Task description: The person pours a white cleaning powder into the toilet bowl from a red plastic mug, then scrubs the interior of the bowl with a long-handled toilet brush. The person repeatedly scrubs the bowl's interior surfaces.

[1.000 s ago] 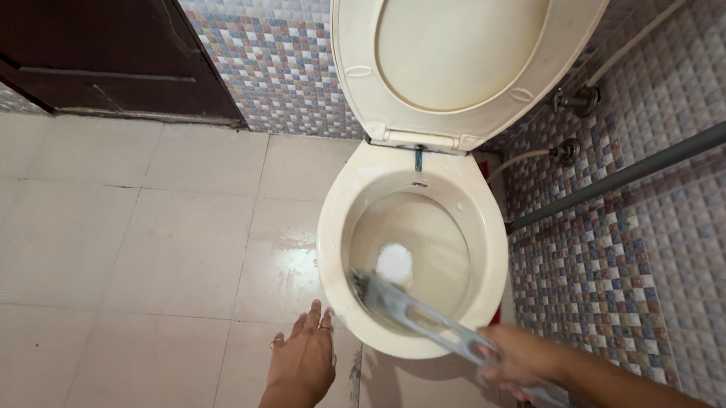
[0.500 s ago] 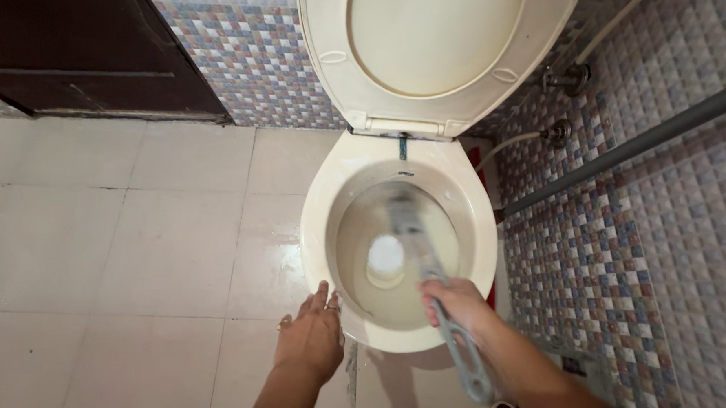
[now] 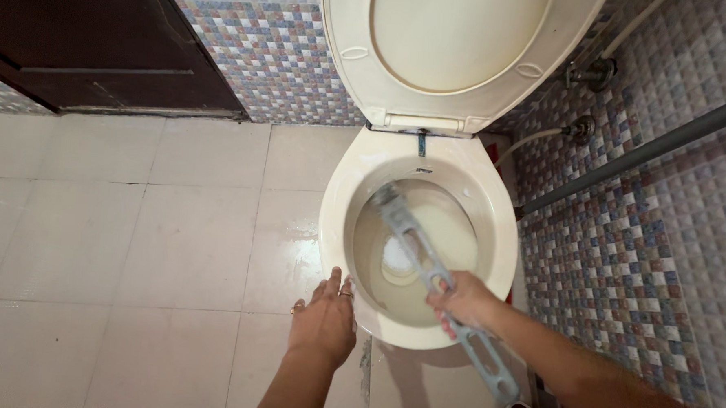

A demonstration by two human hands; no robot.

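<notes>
Down at the near edge, the left hand (image 3: 324, 321) hovers flat with fingers spread open, fingertips just at the front rim of the cream toilet bowl (image 3: 338, 219), while the right hand (image 3: 465, 302) is clenched around the grey slotted handle of the toilet brush (image 3: 426, 264). Its head reaches up the bowl's back inner wall, above the water. Beyond stand the raised seat and lid (image 3: 460, 45), mosaic wall tiles (image 3: 256, 44) and a dark door (image 3: 85, 37).
</notes>
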